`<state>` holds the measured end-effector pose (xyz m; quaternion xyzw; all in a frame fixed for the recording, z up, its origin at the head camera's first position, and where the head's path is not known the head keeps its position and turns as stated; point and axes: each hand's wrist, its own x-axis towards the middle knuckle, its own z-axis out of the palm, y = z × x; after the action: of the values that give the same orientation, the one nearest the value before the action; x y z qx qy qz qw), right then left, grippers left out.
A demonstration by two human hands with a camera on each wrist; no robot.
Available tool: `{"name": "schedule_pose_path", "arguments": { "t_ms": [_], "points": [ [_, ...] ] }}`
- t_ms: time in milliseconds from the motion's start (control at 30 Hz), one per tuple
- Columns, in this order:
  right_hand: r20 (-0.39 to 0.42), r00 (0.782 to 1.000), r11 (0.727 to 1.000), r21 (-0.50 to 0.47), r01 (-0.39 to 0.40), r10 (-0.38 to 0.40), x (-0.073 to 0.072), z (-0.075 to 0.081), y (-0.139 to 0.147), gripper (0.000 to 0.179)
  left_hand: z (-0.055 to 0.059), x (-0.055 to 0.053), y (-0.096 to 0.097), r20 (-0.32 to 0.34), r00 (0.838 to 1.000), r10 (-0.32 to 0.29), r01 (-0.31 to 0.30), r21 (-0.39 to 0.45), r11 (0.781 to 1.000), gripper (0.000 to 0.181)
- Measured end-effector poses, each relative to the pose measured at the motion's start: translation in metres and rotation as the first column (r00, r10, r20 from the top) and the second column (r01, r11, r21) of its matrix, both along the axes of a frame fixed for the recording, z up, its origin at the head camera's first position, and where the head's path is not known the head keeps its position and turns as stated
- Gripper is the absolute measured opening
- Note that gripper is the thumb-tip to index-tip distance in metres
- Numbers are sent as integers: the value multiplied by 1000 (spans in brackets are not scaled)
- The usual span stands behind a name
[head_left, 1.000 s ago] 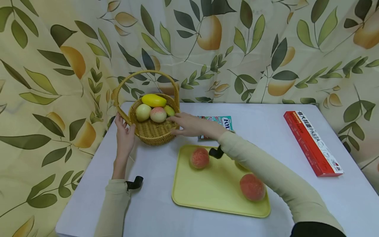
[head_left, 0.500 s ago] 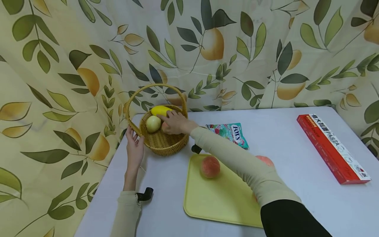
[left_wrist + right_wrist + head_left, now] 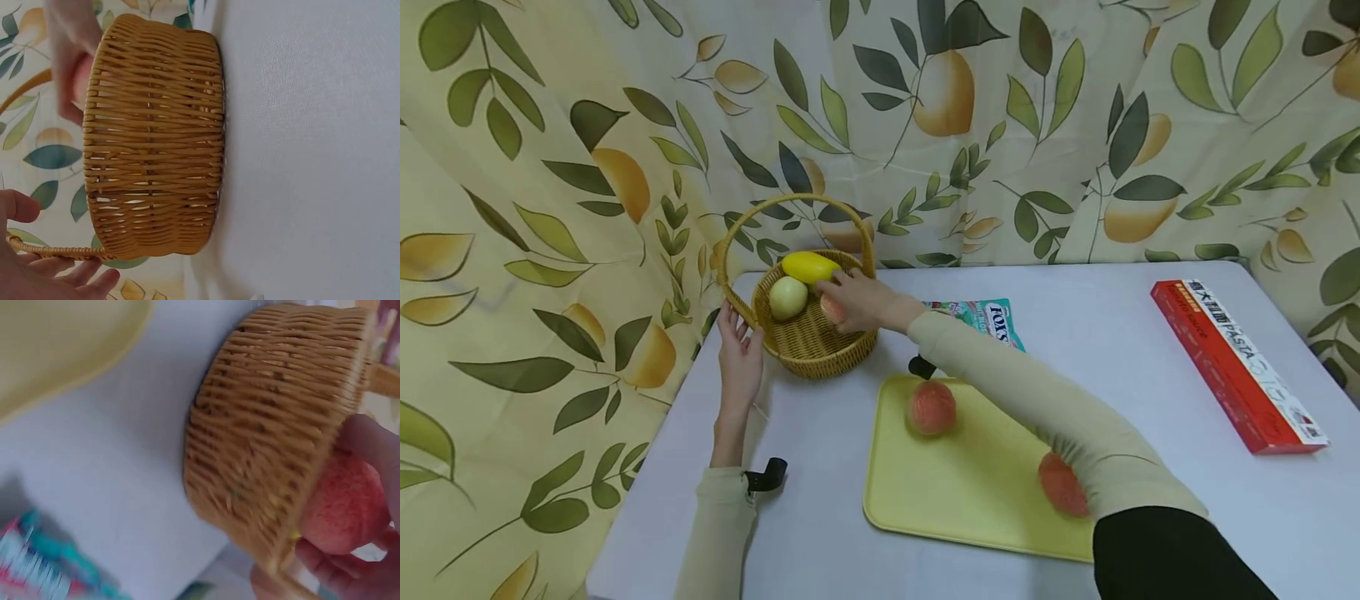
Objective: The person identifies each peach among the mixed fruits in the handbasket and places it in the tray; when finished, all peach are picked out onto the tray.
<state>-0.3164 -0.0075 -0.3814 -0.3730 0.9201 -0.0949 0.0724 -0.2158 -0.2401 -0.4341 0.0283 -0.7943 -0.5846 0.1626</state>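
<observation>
A woven basket (image 3: pixel 820 360) with a tall hoop handle stands at the back left of the table. My right hand (image 3: pixel 865 300) grips a peach (image 3: pixel 347 506) at the basket's right side, fingers and thumb around it. Inside the basket lie a yellow mango-shaped fruit (image 3: pixel 809 267) and a round pale green fruit (image 3: pixel 788 298). My left hand (image 3: pixel 741 362) is at the left base of the handle. In the left wrist view its loose fingers (image 3: pixel 94 275) touch the handle from one side, while the thumb stands apart on the other.
A yellow tray (image 3: pixel 970 500) in front holds one peach (image 3: pixel 932 408) and a second reddish peach (image 3: pixel 1063 485), partly behind my right sleeve. A teal FOX'S candy bag (image 3: pixel 992 318) lies behind that arm. At the right is a red pasta box (image 3: pixel 1240 371).
My right hand reached from the basket's right rim into it and took hold of the peach, then shifted slightly right with it. My left hand stays at the handle. The head view has shifted.
</observation>
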Motion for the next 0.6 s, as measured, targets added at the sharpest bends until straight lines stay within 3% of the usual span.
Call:
{"name": "schedule_pose_path", "arguments": {
  "t_ms": [133,333,400,500,600],
  "points": [
    [-110,994,998,-59,-19,13,15,16,28,64,4,1,2,-5,1000,-9,9,5,1000,75],
    [-134,990,991,-131,18,-36,61,33,88,60,29,5,12,37,998,-41,41,21,999,75],
    [-126,990,985,-165,41,-63,78,36,107,61,27,1,10,41,998,-37,36,22,999,75],
    [-71,994,967,-244,67,-87,106,36,132,63,14,-4,2,31,999,-31,30,26,999,76],
    [-14,996,946,-315,74,-83,141,34,147,62,5,-4,-5,24,999,-30,29,40,999,78]
  ]
}}
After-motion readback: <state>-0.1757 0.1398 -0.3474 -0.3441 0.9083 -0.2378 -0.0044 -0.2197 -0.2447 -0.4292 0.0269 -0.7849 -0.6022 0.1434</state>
